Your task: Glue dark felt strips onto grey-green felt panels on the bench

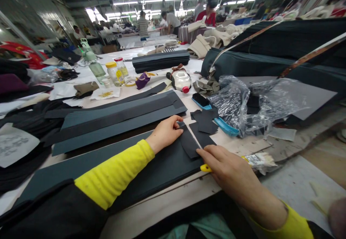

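A small black rectangular piece (189, 143) lies at the right end of a long dark sheet stack (129, 159). My left hand (168, 132) is closed, thumb and fingertips pinched at the small piece's far edge. At its near right corner are the fingertips of my right hand (229, 167). A paintbrush (261, 159) with a yellow handle runs beneath my right palm, bristles to the right; my curled fingers appear closed around it, though the grip is partly hidden. More small black pieces (207, 122) lie overlapping just beyond.
Another layered dark stack (121, 115) lies beyond my left arm. A blue-handled brush (201, 101), clear plastic wrap (235, 98), a bottle with a red cap (181, 80) and jars (115, 74) stand or lie farther back. High dark stacks (270, 59) rise at right. People work in the background.
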### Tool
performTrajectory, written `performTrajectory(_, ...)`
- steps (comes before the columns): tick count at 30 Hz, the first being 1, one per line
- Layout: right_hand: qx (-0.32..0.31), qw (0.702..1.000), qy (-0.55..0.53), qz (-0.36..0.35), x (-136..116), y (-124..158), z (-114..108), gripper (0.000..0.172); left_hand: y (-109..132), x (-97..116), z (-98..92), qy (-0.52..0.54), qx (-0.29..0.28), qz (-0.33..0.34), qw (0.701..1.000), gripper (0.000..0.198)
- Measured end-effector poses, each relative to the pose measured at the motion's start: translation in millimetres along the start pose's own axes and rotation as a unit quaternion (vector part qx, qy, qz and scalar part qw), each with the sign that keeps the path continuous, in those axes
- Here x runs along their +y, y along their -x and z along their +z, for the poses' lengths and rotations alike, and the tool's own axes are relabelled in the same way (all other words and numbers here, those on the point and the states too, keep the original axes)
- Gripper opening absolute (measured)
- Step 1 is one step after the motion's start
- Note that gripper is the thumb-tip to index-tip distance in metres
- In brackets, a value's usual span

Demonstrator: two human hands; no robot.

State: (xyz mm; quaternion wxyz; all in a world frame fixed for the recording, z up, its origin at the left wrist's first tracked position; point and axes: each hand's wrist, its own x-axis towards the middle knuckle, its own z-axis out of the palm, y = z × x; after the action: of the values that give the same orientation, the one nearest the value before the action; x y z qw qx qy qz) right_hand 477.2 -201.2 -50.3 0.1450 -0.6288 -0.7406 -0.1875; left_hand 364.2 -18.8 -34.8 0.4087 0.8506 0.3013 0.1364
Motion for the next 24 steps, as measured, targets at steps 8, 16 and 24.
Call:
performTrajectory(8,-0.016,1.000,0.009,0.015,0.1,-0.6,-0.2,0.036,0.7,-2.2,1.2,-0.023,0.015,0.001,1.000,0.033)
performTrajectory(16,-0.018,1.000,0.012,0.020,0.5,-3.6,3.4,0.034,-0.1,-1.8,2.3,-0.040,0.026,0.003,0.999,0.033)
performTrajectory(24,-0.057,0.997,0.029,0.031,-1.1,-5.6,-1.7,0.029,4.2,3.0,4.2,-0.116,0.024,0.020,0.993,0.034)
